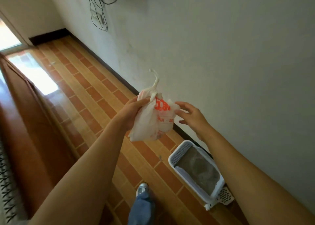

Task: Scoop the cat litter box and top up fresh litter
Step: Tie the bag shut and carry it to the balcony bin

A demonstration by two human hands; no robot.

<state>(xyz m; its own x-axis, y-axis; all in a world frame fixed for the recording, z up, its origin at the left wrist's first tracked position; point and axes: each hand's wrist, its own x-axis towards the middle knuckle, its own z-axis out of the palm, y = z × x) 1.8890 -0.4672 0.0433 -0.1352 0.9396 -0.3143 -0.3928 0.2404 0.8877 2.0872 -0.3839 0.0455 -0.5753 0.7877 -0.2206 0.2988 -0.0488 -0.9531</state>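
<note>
Your left hand (134, 111) grips a white plastic bag (150, 124) with orange print, fingers curled round its top. Your right hand (191, 116) is open, fingers spread, right beside the bag. The litter box (179, 150) sits on the floor (95, 91) by the wall, with grey litter inside. A white scoop (225, 196) lies at its near end.
</note>
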